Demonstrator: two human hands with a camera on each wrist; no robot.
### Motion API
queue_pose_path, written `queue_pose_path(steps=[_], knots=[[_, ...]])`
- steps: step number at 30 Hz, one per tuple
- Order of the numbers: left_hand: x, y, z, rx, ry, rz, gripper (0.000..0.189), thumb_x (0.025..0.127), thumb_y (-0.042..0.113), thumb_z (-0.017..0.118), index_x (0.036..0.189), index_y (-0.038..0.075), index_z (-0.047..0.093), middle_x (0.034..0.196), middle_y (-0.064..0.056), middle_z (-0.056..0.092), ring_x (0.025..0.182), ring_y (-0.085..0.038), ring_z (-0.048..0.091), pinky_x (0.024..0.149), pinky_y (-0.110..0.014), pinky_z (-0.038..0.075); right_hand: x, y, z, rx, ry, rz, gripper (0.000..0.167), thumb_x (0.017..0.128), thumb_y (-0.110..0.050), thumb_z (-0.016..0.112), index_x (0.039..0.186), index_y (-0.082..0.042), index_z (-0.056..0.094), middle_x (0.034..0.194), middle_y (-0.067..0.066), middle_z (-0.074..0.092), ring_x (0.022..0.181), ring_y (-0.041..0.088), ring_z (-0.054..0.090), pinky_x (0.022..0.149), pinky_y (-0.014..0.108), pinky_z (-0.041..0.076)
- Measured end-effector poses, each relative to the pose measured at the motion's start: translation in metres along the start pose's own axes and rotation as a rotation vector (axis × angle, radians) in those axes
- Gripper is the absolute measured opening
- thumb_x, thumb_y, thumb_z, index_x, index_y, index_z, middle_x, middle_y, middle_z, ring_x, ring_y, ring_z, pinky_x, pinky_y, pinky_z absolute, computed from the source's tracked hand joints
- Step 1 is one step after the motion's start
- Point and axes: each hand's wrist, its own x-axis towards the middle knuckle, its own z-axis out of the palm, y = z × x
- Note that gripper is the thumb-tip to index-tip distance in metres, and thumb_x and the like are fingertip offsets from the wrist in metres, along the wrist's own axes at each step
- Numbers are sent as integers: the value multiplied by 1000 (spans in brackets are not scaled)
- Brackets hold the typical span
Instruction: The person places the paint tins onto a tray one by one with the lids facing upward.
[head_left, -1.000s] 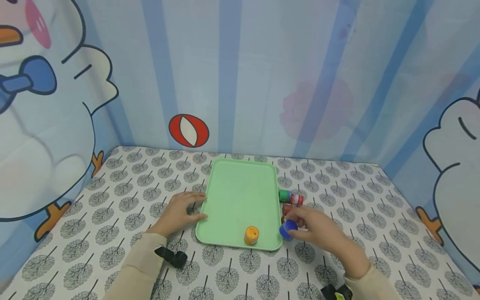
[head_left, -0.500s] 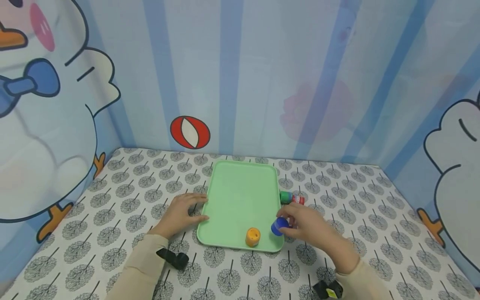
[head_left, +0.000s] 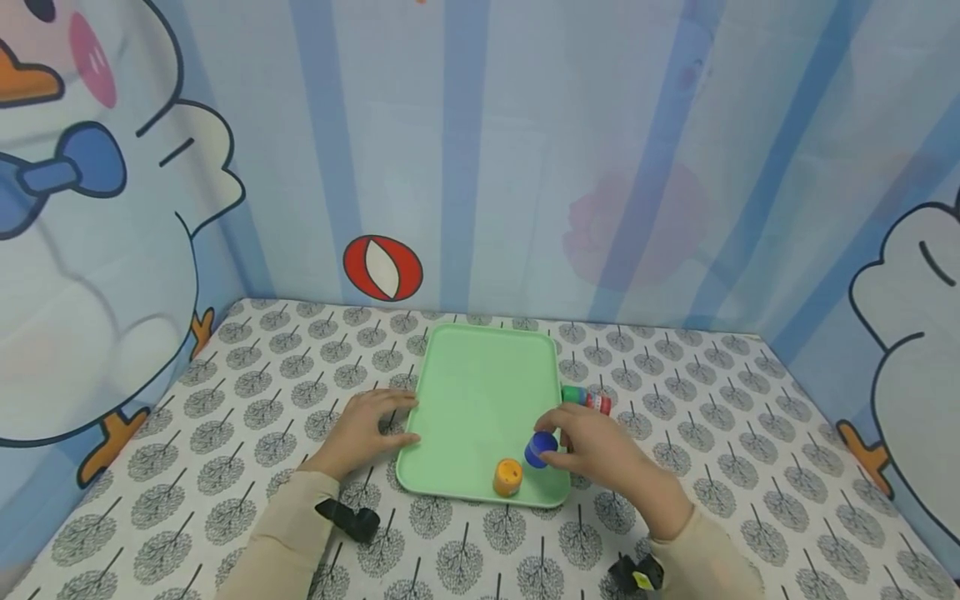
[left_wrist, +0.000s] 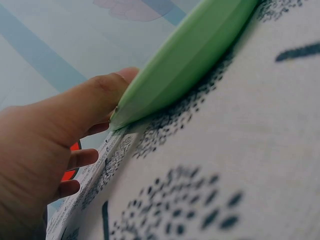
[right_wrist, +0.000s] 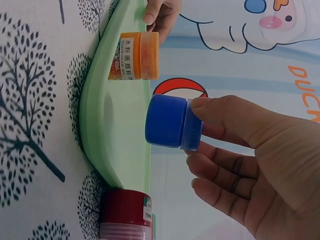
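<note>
My right hand (head_left: 596,442) pinches a small blue paint jar (right_wrist: 166,121) between thumb and fingers, over the near right corner of the light green tray (head_left: 480,392). The jar is upright, gripped near its ridged top. To its left, an orange paint jar (head_left: 507,477) with a printed label stands in the tray near the front rim. My left hand (head_left: 363,432) touches the tray's left rim, thumb and fingers spread apart. Its thumb laps over the rim in the left wrist view, while the lower fingers stay free beside it.
A green paint jar (head_left: 573,394) and a red paint jar (head_left: 597,403) sit just outside the tray's right edge. Nearer the right hand, a dark red jar (right_wrist: 125,210) stands by the rim. A tree-print cloth (head_left: 285,408) covers the table, with a cartoon curtain (head_left: 510,167) behind.
My right hand has carried the blue jar leftward, from outside the tray's right edge to over its near right corner, close to the orange jar. The left hand stays at the rim.
</note>
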Motion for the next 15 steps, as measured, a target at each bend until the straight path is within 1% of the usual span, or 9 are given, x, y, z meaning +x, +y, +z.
queue_pose_path(steps=[8, 15], knots=[[1, 0, 0, -1, 0, -1, 56, 80, 38, 76, 129, 15, 62, 138, -5, 58, 130, -33, 49, 113, -61, 30, 10, -4, 10, -19, 8, -9, 28, 82, -20, 76, 106, -9, 68, 97, 1, 65, 77, 12, 58, 59, 14, 45], [1, 0, 0, -1, 3, -1, 56, 79, 38, 76, 129, 16, 62, 138, -4, 58, 131, -33, 49, 112, -61, 31, 18, -10, 17, -47, -7, 33, 29, 81, -24, 77, 107, -13, 68, 95, -3, 64, 78, 9, 58, 59, 14, 45]])
